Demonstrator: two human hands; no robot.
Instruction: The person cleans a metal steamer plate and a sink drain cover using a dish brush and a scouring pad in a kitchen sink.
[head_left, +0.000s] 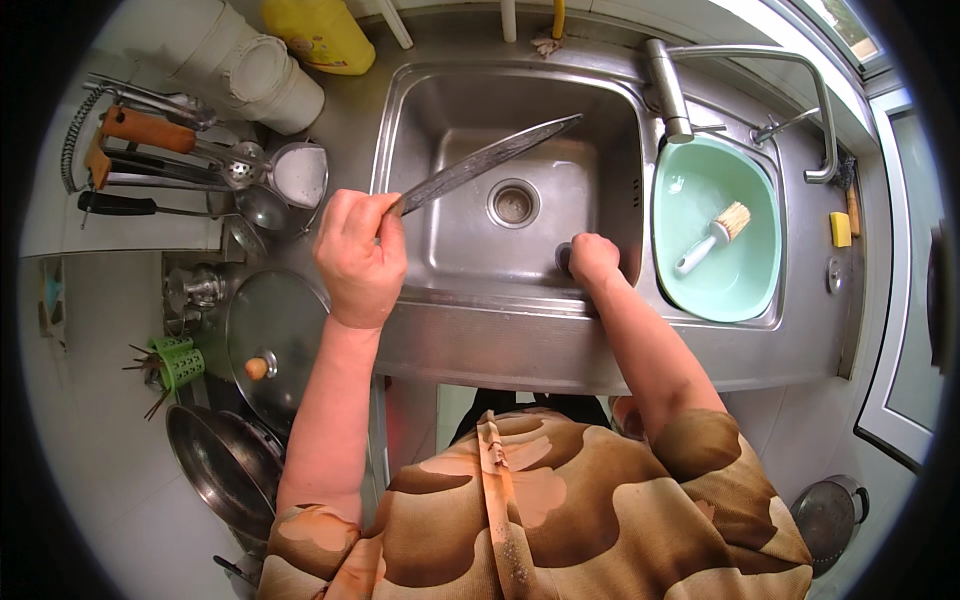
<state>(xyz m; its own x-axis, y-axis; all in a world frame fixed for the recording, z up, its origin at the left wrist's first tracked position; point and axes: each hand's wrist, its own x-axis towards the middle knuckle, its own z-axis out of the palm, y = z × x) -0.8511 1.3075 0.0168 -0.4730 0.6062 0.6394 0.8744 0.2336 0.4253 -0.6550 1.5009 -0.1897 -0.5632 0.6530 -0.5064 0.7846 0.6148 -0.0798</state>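
My left hand (361, 255) grips the handle end of a long knife (487, 163) above the left part of the steel sink (442, 97). Its wet-looking blade slants up and to the right, over the far side of the basin. Low inside the sink's near right corner, my right hand (596, 259) is closed. A small dark round object (562, 257) shows at its fingertips, seemingly held; the fingers hide most of it. The drain (514, 202) lies between the two hands.
Right of the sink, a mint-green basin (757, 289) holds a bristle brush (716, 236) beneath the faucet (670, 94). Ladles and other utensils (259, 206) crowd the left, with a glass lid (277, 322) nearer. A yellow jug (322, 37) and white tubs (281, 90) stand behind.
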